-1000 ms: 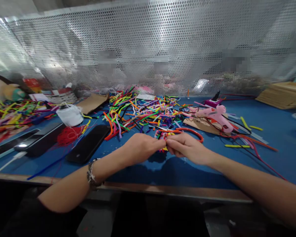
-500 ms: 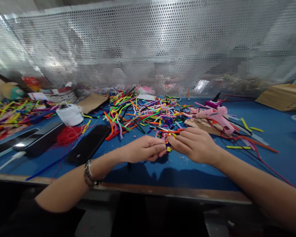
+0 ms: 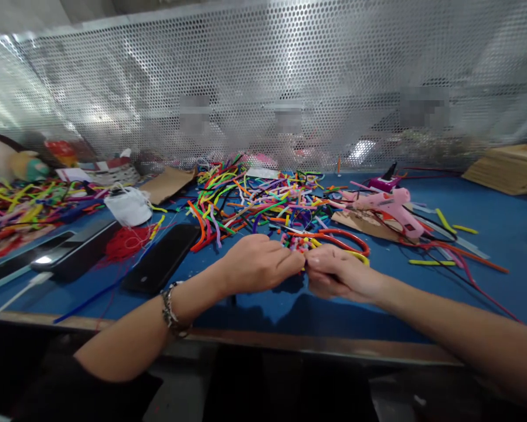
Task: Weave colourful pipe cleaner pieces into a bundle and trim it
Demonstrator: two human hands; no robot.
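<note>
My left hand [image 3: 258,265] and my right hand [image 3: 344,272] meet low over the blue table, fingertips pinched together. A small dark piece between them is mostly hidden by the fingers, and I cannot tell its kind. Right behind the fingertips lie short colourful pipe cleaner bits [image 3: 296,243], pink, red and yellow, partly covered by the hands. Scissors with orange-red handles [image 3: 349,235] rest just beyond my right hand. Farther back spreads a large heap of mixed pipe cleaners [image 3: 263,199].
A pink glue gun [image 3: 395,206] lies on cardboard at the right. To the left are a black phone [image 3: 164,258], red yarn [image 3: 122,241], a white mask [image 3: 129,205] and a power bank [image 3: 76,252] with a cable. A perforated metal panel [image 3: 245,76] stands behind the blue table [image 3: 478,234].
My right hand has turned and drawn back, uncovering the scissors' handles. My left hand has rolled over and shifted right, its knuckles now upward. The fingertips still meet.
</note>
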